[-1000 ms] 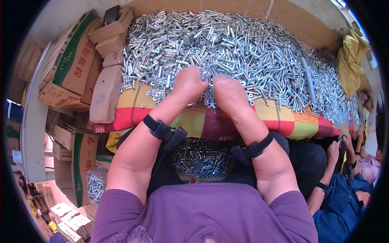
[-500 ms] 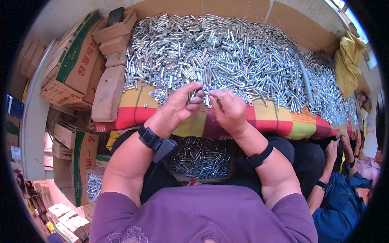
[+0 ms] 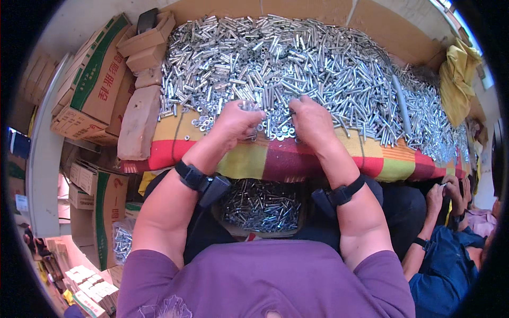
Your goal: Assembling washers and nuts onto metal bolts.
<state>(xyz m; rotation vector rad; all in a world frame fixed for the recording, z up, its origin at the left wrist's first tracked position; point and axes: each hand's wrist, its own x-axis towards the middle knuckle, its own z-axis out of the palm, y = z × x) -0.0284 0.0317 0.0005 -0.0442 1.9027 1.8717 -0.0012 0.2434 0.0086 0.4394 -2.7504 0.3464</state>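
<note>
A wide heap of shiny metal sleeves and bolts point(image 3: 265, 69) covers the cloth-draped work surface. At its near edge my left hand point(image 3: 239, 121) is curled closed with the thumb toward the right. Metal shows at its fingers, but I cannot make out the piece. My right hand point(image 3: 312, 121) reaches palm down into the heap, its fingers bent together and their tips partly hidden among the metal pieces. Loose washers and nuts point(image 3: 280, 130) lie between the two hands. In front of my body, below the cloth edge, stands a box of darker assembled-looking bolts point(image 3: 261, 209).
A checked cloth point(image 3: 241, 161) hangs over the front edge. Cardboard boxes point(image 3: 98, 79) and a pale block point(image 3: 140, 122) stand left. A grey rod point(image 3: 401, 106) lies on the heap, with a yellow cloth point(image 3: 458, 79) far right. Another person's arms point(image 3: 424, 228) work at right.
My hands, close together half a second ago, have moved apart. The right hand has gone right and forward into the heap; the left has shifted slightly left with its fingers curled.
</note>
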